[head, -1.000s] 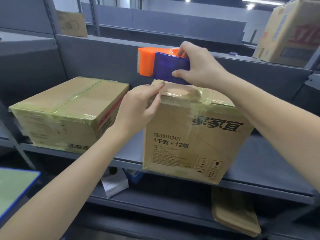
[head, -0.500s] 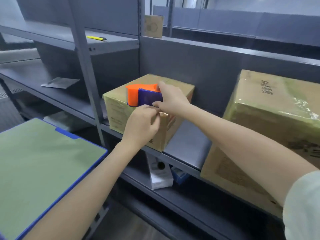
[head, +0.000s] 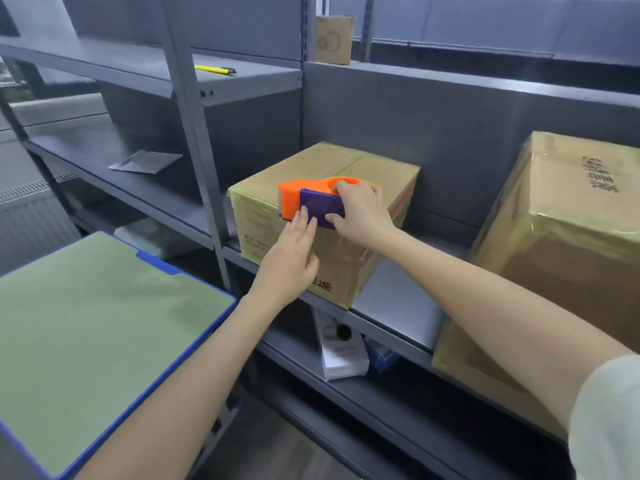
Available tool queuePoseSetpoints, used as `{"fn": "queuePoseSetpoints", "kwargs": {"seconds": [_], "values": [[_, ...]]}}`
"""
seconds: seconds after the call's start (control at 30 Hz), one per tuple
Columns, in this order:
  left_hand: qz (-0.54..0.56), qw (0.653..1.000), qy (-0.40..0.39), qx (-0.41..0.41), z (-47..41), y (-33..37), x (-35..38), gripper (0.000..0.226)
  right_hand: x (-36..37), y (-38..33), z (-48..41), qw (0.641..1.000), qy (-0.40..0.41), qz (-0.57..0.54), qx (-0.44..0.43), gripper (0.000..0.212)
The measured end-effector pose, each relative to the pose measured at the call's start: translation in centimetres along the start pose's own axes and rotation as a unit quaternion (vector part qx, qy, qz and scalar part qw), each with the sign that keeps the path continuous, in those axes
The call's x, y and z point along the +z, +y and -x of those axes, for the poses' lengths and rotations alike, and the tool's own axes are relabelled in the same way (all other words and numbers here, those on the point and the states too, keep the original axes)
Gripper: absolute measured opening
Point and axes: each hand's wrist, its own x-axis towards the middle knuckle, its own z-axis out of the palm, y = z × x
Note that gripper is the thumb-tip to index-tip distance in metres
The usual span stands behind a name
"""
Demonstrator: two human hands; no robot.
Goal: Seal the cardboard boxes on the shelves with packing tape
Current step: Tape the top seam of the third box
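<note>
Head view: the person's right hand (head: 363, 216) holds the orange and purple tape dispenser (head: 311, 199), with the fingers (head: 346, 188) curled over its top and the thumb pressed on its purple side. The dispenser sits at the front upper edge of the smaller cardboard box (head: 311, 164), close to the box's left front corner. The left hand (head: 291, 261) is flat against the front face of this box, its fingers straight, and the fingertips touch the lower edge of the dispenser; this hand grips nothing.

The box stands on the grey shelf (head: 391, 296), and its near lower corner reaches the shelf's front edge. On its left it is just beside the upright post (head: 194, 150). On its right a bare strip of shelf separates it from the larger cardboard box (head: 561, 237), which is wrapped in shiny tape. Behind the smaller box there is some room before the back panel.

A yellow knife (head: 214, 69) lies on the upper shelf, well apart. A green board (head: 86, 323) with a blue border is at the lower left.
</note>
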Motion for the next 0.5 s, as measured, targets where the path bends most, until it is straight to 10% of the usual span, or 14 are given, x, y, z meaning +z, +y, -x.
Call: {"fn": "queuePoseSetpoints", "kwargs": {"seconds": [0.33,0.5], "values": [[-0.022,0.997,0.074,0.001,-1.5,5.1,-0.2,0.049,-6.1,1.6,1.5,0.998,-0.019,0.052,-0.019,0.038],[0.143,0.985,0.05,0.087,-2.2,12.8,-1.5,0.049,-12.3,3.1,4.7,0.993,0.02,0.115,-0.004,0.035]]}}
